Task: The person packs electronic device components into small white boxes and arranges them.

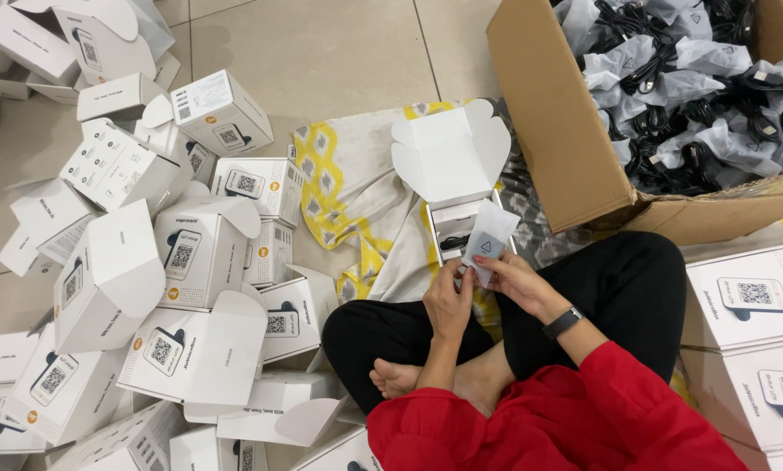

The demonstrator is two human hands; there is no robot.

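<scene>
The person sat with legs crossed and bare feet tucked in. Both arms reached forward and bent at the elbows. The left hand (pixel 448 301) and the right hand (pixel 509 277) came close together in front of the knees, fingers curled in a pinch. The right wrist wore a dark band. Red sleeves covered the upper arms.

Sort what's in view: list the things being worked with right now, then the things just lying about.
In hand:
- small white plastic pouch, held by left hand and right hand
- open white box just beyond the hands

Lying about:
- heap of white printed boxes
- cardboard carton of bagged black cables
- yellow patterned cloth
</scene>
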